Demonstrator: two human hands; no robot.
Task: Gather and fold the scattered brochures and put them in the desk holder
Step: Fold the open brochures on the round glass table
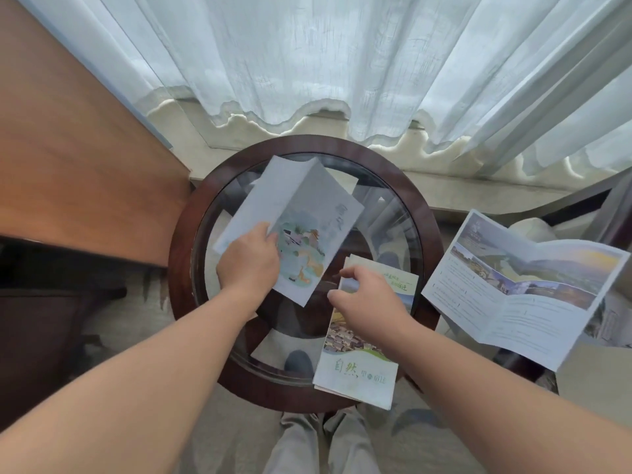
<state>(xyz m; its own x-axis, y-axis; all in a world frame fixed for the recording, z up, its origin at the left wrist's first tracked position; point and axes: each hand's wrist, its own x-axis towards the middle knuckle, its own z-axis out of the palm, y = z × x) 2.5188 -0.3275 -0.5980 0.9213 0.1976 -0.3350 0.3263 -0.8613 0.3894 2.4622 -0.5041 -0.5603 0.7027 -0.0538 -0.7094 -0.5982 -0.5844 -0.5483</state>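
Above the round glass table [181,234] my left hand [249,261] grips a half-folded illustrated brochure [307,213]; my right hand [369,299] curls over the green brochure [359,371] overhanging the table's near rim, grip unclear, which I judge could slide off.

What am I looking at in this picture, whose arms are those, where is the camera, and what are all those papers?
There is no machine here. A person wears a camera on the head, looking down, so the two bare arms are their own. This is the only view. The left hand holds an illustrated brochure, half unfolded, above a round glass-topped table. The right hand pinches the top corner of a folded brochure with green lettering, which lies on the table and overhangs its near edge. A third, open brochure lies to the right, off the table; what it rests on is unclear. A pale curtain hangs behind. No desk holder shows.
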